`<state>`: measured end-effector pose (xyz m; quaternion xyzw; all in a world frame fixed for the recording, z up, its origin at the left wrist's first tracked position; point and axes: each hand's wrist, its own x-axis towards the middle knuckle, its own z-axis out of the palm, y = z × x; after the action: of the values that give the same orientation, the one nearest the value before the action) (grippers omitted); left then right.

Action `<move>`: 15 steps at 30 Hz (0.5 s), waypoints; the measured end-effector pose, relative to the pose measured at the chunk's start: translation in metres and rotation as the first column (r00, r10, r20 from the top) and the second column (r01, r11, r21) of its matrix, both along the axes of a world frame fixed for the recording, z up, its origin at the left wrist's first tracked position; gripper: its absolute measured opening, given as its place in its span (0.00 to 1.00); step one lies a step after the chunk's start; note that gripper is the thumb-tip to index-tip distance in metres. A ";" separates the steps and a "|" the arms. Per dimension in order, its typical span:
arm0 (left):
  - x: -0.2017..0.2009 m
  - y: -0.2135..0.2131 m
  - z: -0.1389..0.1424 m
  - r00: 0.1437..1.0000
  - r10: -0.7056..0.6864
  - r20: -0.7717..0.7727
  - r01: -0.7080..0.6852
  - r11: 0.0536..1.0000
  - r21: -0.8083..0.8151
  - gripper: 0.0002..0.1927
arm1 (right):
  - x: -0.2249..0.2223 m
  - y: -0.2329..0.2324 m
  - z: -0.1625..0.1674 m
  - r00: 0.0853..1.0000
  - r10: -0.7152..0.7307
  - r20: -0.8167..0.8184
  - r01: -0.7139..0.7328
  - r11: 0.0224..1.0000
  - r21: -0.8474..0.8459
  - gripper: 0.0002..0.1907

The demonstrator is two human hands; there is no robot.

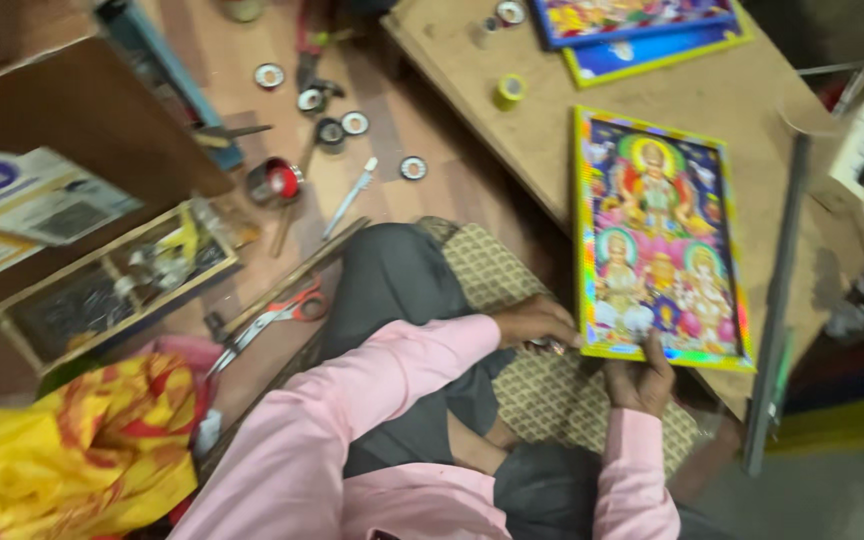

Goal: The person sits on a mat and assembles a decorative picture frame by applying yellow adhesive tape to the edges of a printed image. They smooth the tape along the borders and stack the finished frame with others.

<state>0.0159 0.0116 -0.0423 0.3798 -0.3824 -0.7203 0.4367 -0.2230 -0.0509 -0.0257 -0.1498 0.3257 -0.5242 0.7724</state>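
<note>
Framed picture [660,236], bright and shiny with a yellow edge, is held at its near edge by both hands. It lies flat on a low wooden table [512,150], with its near edge sticking out over the table's side. The right hand [640,378] is closed on the near edge, with the thumb on the front and the fingers hidden under it. The left hand [537,322] is curled at the near left corner; something small and shiny may be pinched in it, but it cannot be told for sure.

The picture could be tipped off the table, because part of it hangs past the side and only the near edge is gripped. The shiny front could be scratched if it is dragged on the wood. A little roll of yellow tape [509,90], far beyond the grip, could be knocked if the picture is pushed away.

Two more framed pictures [642,28] are laid at the far end of the table. A long dark strip [778,290] is leaned just right of the grip. Well to the left of the grip, on the floor, red-handled scissors [270,318], a tray of small parts [117,283], several small round tins [354,123] and a yellow and red cloth [77,455] are seen. A patterned cushion [532,390] is under the hands.
</note>
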 end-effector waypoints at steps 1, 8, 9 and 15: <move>0.002 0.001 0.002 1.000 -0.001 0.021 0.001 1.000 -0.021 0.18 | 0.003 0.001 0.003 1.000 -0.005 -0.002 0.005 1.000 0.005 0.27; -0.001 -0.007 -0.001 0.962 0.271 0.016 -0.272 0.962 0.011 0.17 | 0.012 0.007 0.000 1.000 0.013 0.015 -0.014 0.996 0.083 0.29; -0.002 -0.008 -0.003 0.962 0.271 0.030 -0.272 0.961 0.057 0.15 | 0.013 0.008 -0.003 0.999 0.020 0.049 -0.025 0.992 0.121 0.30; -0.006 -0.001 -0.002 0.943 0.323 0.085 -0.333 0.921 0.202 0.11 | 0.026 0.022 -0.004 0.995 -0.034 -0.089 0.056 0.963 0.264 0.22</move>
<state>0.0104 0.0107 -0.0439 0.5011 -0.2445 -0.6642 0.4979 -0.1974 -0.0289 -0.0294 -0.0593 0.4285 -0.4866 0.7591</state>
